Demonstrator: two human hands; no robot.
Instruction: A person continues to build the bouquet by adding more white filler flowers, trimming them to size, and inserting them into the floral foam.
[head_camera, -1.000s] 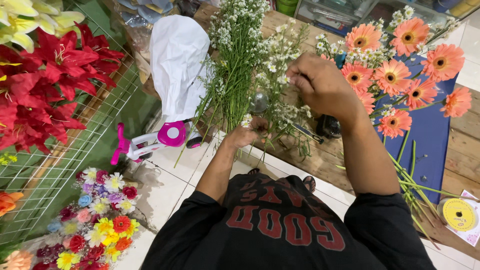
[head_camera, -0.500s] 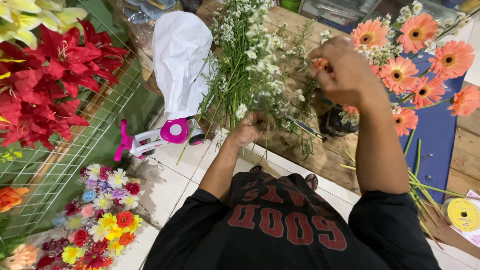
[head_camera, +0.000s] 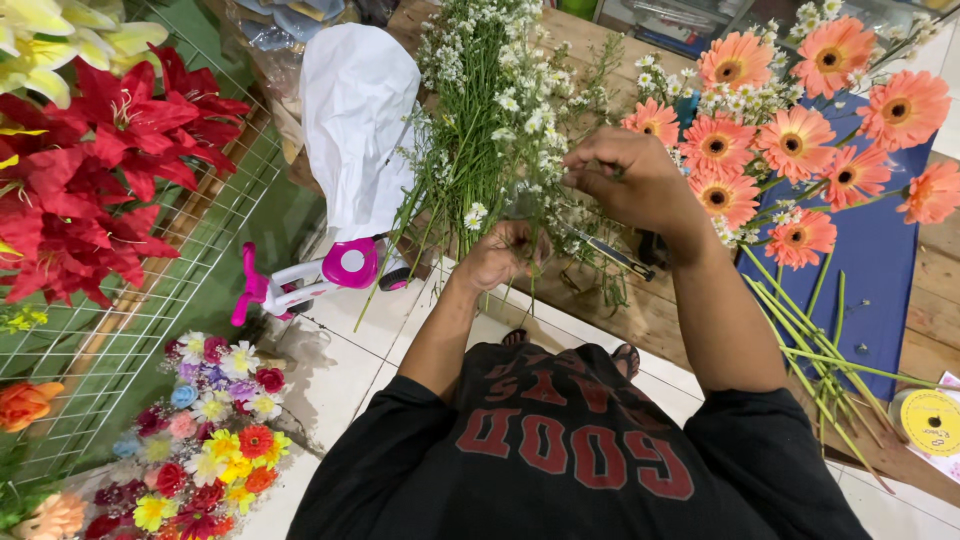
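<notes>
My left hand (head_camera: 497, 255) grip clamped on stems of one white daisy bunch (head_camera: 490, 110), bunch upright above tabletop (head_camera: 650, 320) edge. My right hand (head_camera: 625, 180), right of bunch, fingers pinched together on thin sprig. Right of bunch: about ten orange gerberas (head_camera: 790, 135) on one blue sheet (head_camera: 880, 270). Left of bunch: one white paper wrap (head_camera: 360, 120).

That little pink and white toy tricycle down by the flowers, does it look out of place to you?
Yes. The toy tricycle stands on the tiled floor below the white paper wrap, the only toy among cut flowers. The hands work the small white flowers.
</notes>
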